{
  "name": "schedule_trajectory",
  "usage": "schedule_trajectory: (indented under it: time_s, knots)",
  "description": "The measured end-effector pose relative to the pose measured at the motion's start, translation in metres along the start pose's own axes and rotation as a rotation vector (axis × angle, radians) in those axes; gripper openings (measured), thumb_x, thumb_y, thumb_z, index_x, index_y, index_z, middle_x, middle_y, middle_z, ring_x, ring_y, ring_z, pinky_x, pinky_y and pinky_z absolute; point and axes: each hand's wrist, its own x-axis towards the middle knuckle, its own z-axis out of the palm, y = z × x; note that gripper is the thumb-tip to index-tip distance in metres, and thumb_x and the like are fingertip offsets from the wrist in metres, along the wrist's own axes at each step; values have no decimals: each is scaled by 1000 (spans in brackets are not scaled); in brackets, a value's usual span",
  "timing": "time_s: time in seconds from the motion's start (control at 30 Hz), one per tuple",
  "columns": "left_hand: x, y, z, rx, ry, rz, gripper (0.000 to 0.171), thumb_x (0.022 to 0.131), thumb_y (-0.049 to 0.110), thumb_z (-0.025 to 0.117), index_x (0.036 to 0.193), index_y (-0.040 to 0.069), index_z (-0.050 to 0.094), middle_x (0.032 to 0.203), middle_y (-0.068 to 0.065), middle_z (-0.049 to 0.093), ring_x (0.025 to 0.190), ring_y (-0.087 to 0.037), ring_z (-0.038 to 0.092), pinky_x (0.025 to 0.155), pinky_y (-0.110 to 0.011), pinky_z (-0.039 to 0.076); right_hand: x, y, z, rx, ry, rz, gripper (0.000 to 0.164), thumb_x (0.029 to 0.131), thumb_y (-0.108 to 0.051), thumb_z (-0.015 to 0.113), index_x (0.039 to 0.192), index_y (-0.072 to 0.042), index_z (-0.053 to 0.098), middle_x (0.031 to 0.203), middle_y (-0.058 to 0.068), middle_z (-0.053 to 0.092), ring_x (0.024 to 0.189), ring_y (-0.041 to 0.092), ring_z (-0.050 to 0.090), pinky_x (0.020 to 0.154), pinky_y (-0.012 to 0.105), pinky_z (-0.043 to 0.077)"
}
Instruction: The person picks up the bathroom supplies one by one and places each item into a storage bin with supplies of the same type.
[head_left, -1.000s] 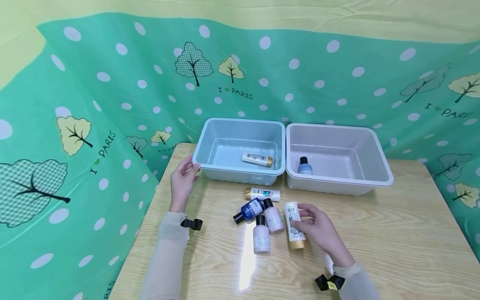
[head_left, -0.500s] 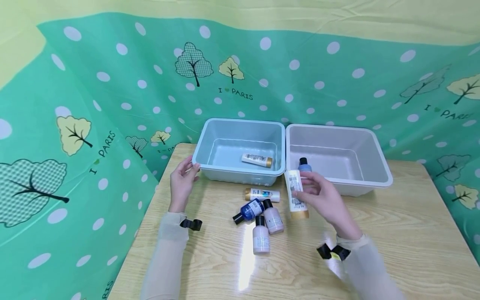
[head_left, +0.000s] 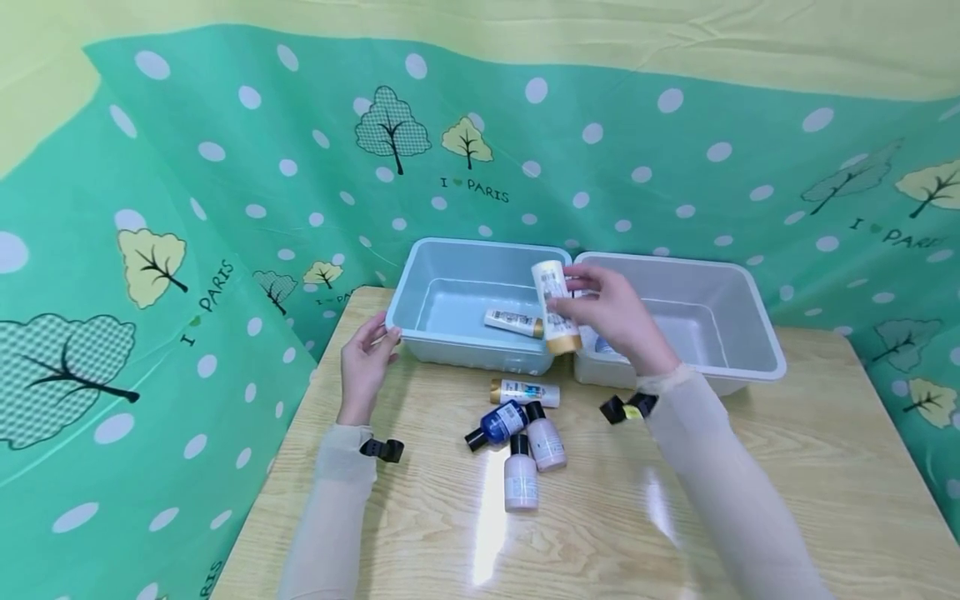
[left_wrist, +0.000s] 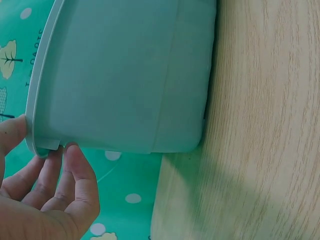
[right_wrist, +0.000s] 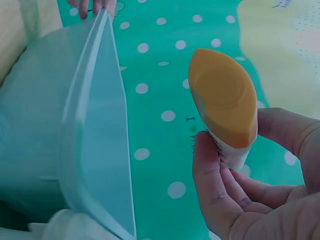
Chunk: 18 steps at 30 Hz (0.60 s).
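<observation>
My right hand [head_left: 611, 312] holds a white squeeze tube [head_left: 551, 287] with a gold cap, raised over the meeting rims of the two bins, cap end towards me. In the right wrist view its gold cap [right_wrist: 222, 92] faces the camera, thumb on one side and fingers on the other. My left hand [head_left: 363, 367] pinches the light blue bin [head_left: 461, 296] at its front left corner; in the left wrist view the thumb lies against the rim and fingertips reach under it. Inside that bin lies a second white tube [head_left: 508, 321] with a gold cap.
A grey bin [head_left: 675, 287] stands right of the blue one, holding a light blue bottle [head_left: 604, 345] mostly hidden by my right hand. On the table before the bins lie a white tube [head_left: 532, 393], a dark blue bottle [head_left: 504, 422] and two pale pink bottles [head_left: 547, 443] with black caps.
My right hand has lifted the white tube off the table and carried it forward and slightly left to above the bins. The left hand stays at the blue bin's corner.
</observation>
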Motion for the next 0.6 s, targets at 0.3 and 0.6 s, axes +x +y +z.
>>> schedule_trajectory:
  time_s: [0.3, 0.6]
  knots:
    - [0, -3, -5, 14, 4, -13, 48, 95, 32, 71, 139, 17, 60, 128, -10, 64, 106, -21, 65, 80, -28, 59, 87, -16, 25, -54, -60, 99, 58, 91, -19, 77, 140, -3, 50, 125, 12, 60, 103, 26, 64, 80, 35, 60]
    - [1, 1, -3, 0, -13, -2, 46, 95, 30, 71, 138, 16, 61, 127, -9, 65, 106, -22, 66, 83, -34, 59, 140, 8, 38, -129, -104, 139, 56, 91, -14, 75, 137, 3, 49, 124, 16, 60, 102, 28, 64, 78, 33, 59]
